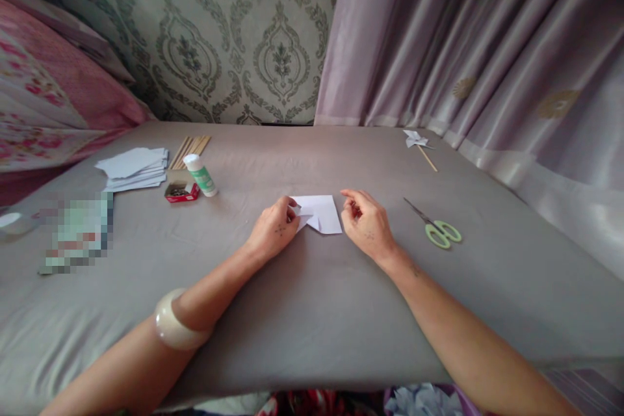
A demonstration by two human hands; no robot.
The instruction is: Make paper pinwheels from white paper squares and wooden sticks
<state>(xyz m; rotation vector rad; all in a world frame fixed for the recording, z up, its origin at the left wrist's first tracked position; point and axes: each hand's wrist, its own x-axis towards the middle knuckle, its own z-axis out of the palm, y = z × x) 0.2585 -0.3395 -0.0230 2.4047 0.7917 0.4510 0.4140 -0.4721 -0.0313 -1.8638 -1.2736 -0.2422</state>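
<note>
A white sheet of paper lies on the grey cloth in front of me, its left part cut or folded into raised points. My left hand is closed on the paper's left side, thumb and fingers pinching a raised corner. Just off the paper's right edge is my right hand, its fingers loosely curled and somewhat apart, with nothing visible in them. Scissors with light green handles rest to the right of that hand. A paper pinwheel on a wooden stick lies at the far right.
At the back left are a stack of white paper, several wooden sticks, a white-and-green glue stick and a small red box of small metal pieces. A blurred packet and a tape roll lie farther left. Curtains border the right.
</note>
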